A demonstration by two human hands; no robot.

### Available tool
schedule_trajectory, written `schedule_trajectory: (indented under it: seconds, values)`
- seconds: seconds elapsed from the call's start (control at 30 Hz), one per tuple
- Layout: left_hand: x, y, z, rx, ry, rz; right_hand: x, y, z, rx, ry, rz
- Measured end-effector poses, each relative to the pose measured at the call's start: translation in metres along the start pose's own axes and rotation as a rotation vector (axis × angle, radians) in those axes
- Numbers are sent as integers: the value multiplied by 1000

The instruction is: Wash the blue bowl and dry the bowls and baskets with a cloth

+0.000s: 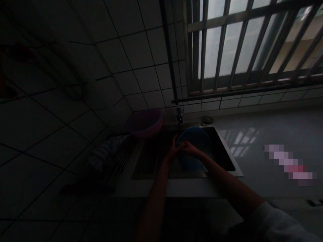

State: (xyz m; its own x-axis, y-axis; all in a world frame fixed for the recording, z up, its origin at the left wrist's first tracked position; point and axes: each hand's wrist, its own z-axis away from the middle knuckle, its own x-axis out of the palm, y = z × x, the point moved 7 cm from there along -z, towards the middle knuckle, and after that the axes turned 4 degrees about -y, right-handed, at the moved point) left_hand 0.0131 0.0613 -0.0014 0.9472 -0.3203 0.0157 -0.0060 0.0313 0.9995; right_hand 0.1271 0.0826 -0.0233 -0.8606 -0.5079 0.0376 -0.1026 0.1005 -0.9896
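The room is very dark. A blue basin [195,141] sits in the steel sink [224,153] under the tap [179,117]. My left hand [173,150] and my right hand [189,148] meet over the basin's near left rim, fingers curled and touching each other. Whether they grip the rim or something small is lost in the dark.
A pink basin [145,123] stands left of the sink by the tiled wall. A striped cloth [104,153] lies on a dish rack [118,166]. A round drain plug [207,119] rests behind the sink. The grey counter [264,134] runs right, below a barred window [252,43].
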Motion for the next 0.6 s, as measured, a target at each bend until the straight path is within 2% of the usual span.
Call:
schedule_trajectory:
  seconds: [0.07, 0.2, 0.27, 0.3, 0.37, 0.5, 0.57, 0.6]
  values:
    - [2, 2, -2, 25, -31, 12, -5, -2, 0, -5, 38, -15]
    - [6, 1, -8, 78, -83, 25, -50, -15, 4, -64, 360, -91]
    - [7, -2, -8, 66, -94, 9, -65, -20, 7, -73, 459, -117]
    - [7, -3, -8, 48, -97, 7, -67, -21, 7, -80, 458, -115]
    - [6, -5, -6, 14, -86, 23, -56, -22, 5, -96, 359, -80]
    - [0, -1, -3, 27, -17, -10, -8, -4, 0, -34, 53, 16]
    - [-1, 0, -4, 40, -11, -24, 3, 4, -1, -11, 17, 13]
    - [-1, -1, -6, 40, -17, -12, 2, 5, -2, -19, 43, -9]
